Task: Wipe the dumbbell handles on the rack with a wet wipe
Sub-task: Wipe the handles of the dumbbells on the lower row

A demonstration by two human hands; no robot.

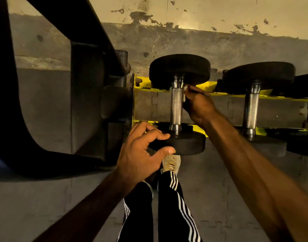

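A black dumbbell lies across the yellow rack (207, 84), its knurled steel handle (176, 105) running toward me. My right hand (198, 105) holds a small white wet wipe (184, 92) against the right side of that handle, near its far end. My left hand (142, 154) hovers by the dumbbell's near black head (188, 142), fingers loosely curled, thumb and forefinger close to the head; whether they touch it is unclear. A second dumbbell's steel handle (251, 110) sits on the rack to the right.
A large dark machine frame (50, 105) fills the left side, close to the rack's end. A stained wall (202, 18) stands behind the rack. My legs in black striped trousers and a pale shoe (170, 165) are below the rack, on a grey floor (44, 198).
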